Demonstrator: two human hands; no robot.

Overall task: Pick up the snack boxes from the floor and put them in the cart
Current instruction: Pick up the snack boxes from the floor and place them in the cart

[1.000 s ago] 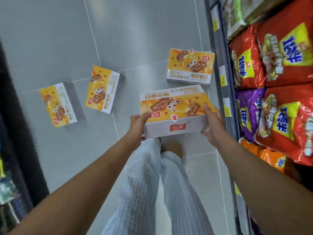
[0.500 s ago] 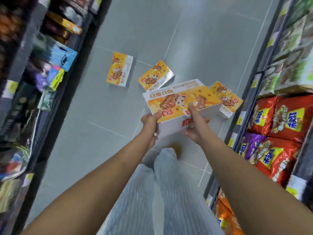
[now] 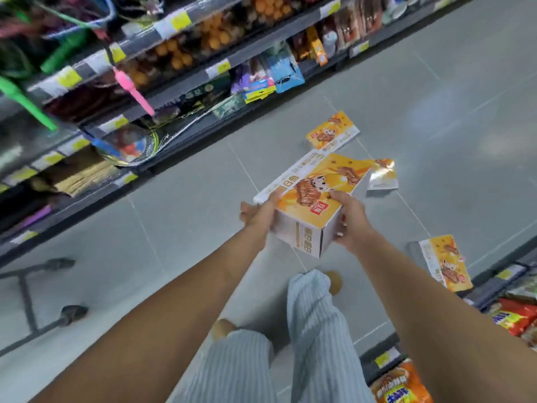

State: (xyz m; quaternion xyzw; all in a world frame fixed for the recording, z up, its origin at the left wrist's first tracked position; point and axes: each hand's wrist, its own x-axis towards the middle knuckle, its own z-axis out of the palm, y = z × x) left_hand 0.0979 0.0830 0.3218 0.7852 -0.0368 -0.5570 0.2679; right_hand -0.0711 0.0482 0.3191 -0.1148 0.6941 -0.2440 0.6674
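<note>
1. Striped trouser legs [image 3: 319, 330]: at 6 o'clock of the view, with a tan shoe [image 3: 334, 282] showing past the right hem.
2. Wheeled metal frame [image 3: 32, 298]: dark, at 8 o'clock, cut off by the left edge of the view. Bare tile lies between it and the legs.
3. Left hand [image 3: 258, 212]: grasps the near left edge of the held box, thumb on the top face. The other fingers are hidden beneath.
4. Right hand [image 3: 353, 225]: grasps the near right side of the same box, thumb at the top edge, fingers curled against the side wall.
5. Held box [image 3: 313, 199]: orange-and-white snack box, off the floor, just above the centre of the view. It is tilted, with the near corner pointing to 6 o'clock and the long edge running toward 1 o'clock.
6. Right floor box [image 3: 446, 263]: at 4 o'clock of the held box, lying close to the foot of the right shelf [image 3: 491, 279].
7. Middle floor box [image 3: 382, 175]: at 2 o'clock, partly hidden behind the held box's far corner.
8. Far floor box [image 3: 332, 130]: at 12 o'clock, flat on open tile, apart from both shelves.
9. Floor [image 3: 436, 97]: grey tile, an open aisle running from 7 to 1 o'clock.
10. Snack bags [image 3: 401, 382]: orange and red, on the right shelf at 5 o'clock.
11. Left shelf [image 3: 180, 87]: stocked tiers with yellow price tags, spanning 9 to 12 o'clock.
</note>
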